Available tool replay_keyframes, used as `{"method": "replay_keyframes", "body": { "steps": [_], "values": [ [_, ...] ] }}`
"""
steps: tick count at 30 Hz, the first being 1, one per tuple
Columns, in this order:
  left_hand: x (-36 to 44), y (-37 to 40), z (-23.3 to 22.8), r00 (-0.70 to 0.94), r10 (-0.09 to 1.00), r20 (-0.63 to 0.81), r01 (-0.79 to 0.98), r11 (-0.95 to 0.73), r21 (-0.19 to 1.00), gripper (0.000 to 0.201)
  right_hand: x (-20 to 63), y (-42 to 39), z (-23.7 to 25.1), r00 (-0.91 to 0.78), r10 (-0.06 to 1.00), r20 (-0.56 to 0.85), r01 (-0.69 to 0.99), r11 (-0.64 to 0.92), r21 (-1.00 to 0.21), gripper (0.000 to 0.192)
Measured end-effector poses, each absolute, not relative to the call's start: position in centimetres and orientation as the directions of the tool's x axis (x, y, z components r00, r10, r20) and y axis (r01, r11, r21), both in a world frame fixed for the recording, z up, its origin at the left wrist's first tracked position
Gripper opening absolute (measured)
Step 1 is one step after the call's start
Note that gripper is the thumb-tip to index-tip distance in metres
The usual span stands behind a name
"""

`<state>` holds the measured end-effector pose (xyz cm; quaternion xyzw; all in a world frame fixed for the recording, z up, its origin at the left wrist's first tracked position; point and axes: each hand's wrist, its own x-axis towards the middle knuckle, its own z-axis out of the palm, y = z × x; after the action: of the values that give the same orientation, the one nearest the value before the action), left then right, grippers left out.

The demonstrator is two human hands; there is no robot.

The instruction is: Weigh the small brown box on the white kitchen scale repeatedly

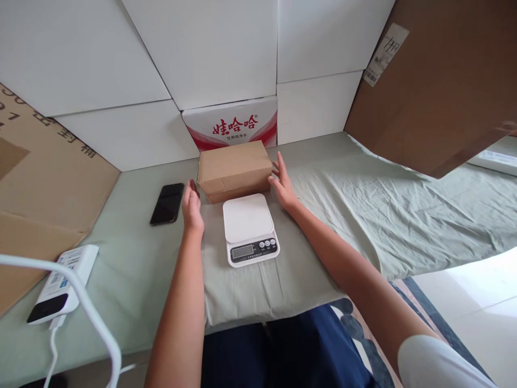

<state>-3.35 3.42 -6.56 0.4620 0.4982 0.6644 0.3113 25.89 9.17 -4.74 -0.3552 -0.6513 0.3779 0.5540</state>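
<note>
The cardboard box (234,168), mid-frame, looks stiff and light; the open left hand (192,207) and open right hand (283,186) flank its short ends, gripping nothing

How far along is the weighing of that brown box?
Done: the scale sits ready, its plate bare. In hand: the left hand and right hand flank the cardboard box behind it, the right touching. Left: the box is not yet on the scale.

Box (234,168) behind scale (249,228), phone (167,203) left.
</note>
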Motion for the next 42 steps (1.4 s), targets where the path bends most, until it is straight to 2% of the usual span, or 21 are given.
{"method": "replay_keyframes", "body": {
  "steps": [4,7,11,15,18,22,26,34,42],
  "values": [
    [-4.1,3.3,-6.2,-0.477,0.849,0.226,-0.047,-0.281,0.959,0.074,26.7,9.3,-5.0,-0.113,0.913,0.391,0.036,0.398,-0.917,0.089],
    [-3.6,3.5,-6.5,-0.435,0.889,0.145,-0.085,-0.2,0.976,0.079,26.6,9.0,-5.0,-0.184,0.921,0.345,0.036,0.357,-0.934,0.088],
    [-2.7,3.7,-7.0,-0.373,0.925,0.071,-0.111,-0.121,0.987,0.083,25.8,8.4,-4.7,-0.25,0.901,0.355,0.057,0.38,-0.923,0.09],
    [-2.5,3.7,-7.0,-0.378,0.92,0.104,-0.104,-0.153,0.983,0.078,25.5,8.1,-4.6,-0.263,0.887,0.381,0.044,0.405,-0.913,0.095],
    [-2.3,3.3,-6.3,-0.356,0.916,0.186,-0.054,-0.219,0.974,0.072,25.5,8.2,-4.5,-0.251,0.858,0.449,0.048,0.474,-0.879,0.1],
    [-1.7,1.5,-4.8,-0.31,0.896,0.317,0.051,-0.317,0.947,0.068,26.2,7.2,-3.5,-0.241,0.777,0.581,0.122,0.618,-0.776,0.102],
    [-0.7,-2.5,-3.7,-0.29,0.877,0.384,0.122,-0.365,0.923,0.067,27.4,3.8,-2.8,-0.254,0.754,0.606,0.185,0.653,-0.734,0.1],
    [1.2,-10.9,-4.8,-0.298,0.882,0.364,0.083,-0.357,0.931,0.075,29.9,-2.7,-3.8,-0.253,0.797,0.548,0.229,0.6,-0.767,0.092],
    [1.3,-12.8,-5.4,-0.327,0.896,0.299,0.075,-0.291,0.954,0.076,29.6,-3.7,-4.0,-0.284,0.802,0.526,0.209,0.587,-0.782,0.088]
  ]
}}
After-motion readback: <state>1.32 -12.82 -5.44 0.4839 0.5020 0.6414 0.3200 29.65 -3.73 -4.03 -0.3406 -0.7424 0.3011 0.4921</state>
